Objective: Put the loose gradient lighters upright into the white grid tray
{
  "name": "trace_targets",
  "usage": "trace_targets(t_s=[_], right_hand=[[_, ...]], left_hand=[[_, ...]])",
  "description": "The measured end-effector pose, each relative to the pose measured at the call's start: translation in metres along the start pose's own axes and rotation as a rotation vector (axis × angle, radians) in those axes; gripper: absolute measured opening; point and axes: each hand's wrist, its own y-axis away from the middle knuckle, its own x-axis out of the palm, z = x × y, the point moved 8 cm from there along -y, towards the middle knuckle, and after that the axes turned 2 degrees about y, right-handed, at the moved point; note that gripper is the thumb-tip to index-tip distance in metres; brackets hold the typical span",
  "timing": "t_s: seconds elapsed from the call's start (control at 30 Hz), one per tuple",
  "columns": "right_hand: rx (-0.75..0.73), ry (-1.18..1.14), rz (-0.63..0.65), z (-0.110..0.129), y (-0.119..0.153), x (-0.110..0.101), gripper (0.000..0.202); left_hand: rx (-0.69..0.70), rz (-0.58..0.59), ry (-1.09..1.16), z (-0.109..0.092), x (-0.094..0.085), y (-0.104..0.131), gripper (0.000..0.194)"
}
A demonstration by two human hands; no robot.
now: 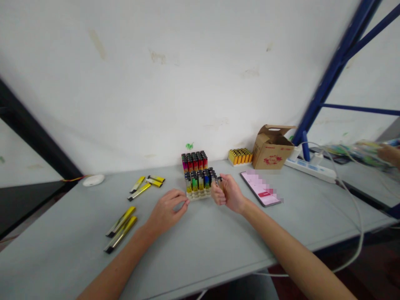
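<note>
My right hand [229,193] is closed around a lighter [219,180]; its dark top shows above the fingers, and the rest is hidden. Beside the front left corner of a pale tray [200,195] is my left hand [170,208]. Its fingers are curled, thumb and fingertips close together, and whatever may be between them cannot be made out. Upright lighters [198,182] with black tops and green, yellow and blue bodies fill rows in this tray, with bare slots along the front. Behind it stands a block of red and purple lighters [195,161].
Loose yellow lighters [121,229] lie on the grey table [193,250] at left, with more yellow lighters [140,191] behind. To the right are a phone [259,189], yellow cylinders [240,156], an open cardboard box [271,148] and a power strip [312,168]. Another person's hand [389,154] shows far right.
</note>
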Motion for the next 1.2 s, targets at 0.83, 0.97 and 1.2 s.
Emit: trace_targets(t_s=[0.83,0.97,1.2], right_hand=[[0.006,-0.084,-0.252,-0.005,0.000,-0.002,0.038],[-0.026,-0.077,-0.286,-0.004,0.001,-0.004,0.037],[-0.083,-0.132,-0.400,0.006,0.004,-0.017,0.034]], left_hand=[[0.024,0.051,-0.047,-0.001,0.006,0.001,0.017],[0.034,0.049,-0.068,-0.001,0.007,0.002,0.017],[0.036,0.013,-0.112,0.001,0.006,0.001,0.016]])
